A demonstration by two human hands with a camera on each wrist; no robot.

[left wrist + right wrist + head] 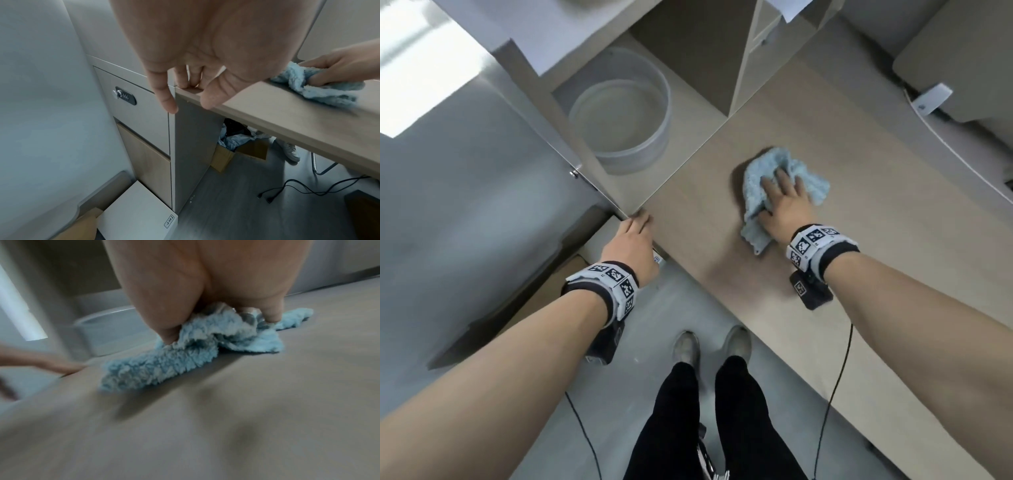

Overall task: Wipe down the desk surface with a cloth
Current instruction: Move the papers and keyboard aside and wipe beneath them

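The right hand [786, 202] is pressing a fluffy light-blue cloth [804, 178] flat on the wooden desk [876, 240], fingers spread over it and the thumb tucked into a fold. The left hand [631, 240] is resting at the desk's near-left corner, fingers loosely bent over the edge and holding nothing. A round grey basin [619, 113] is sitting beyond that corner, well apart from the cloth, and a white cable [941, 137] is curving across the far side.

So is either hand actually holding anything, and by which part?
The right hand presses and pinches the blue cloth near its middle, on the desk. The left hand holds nothing; its fingers rest on the desk's corner.
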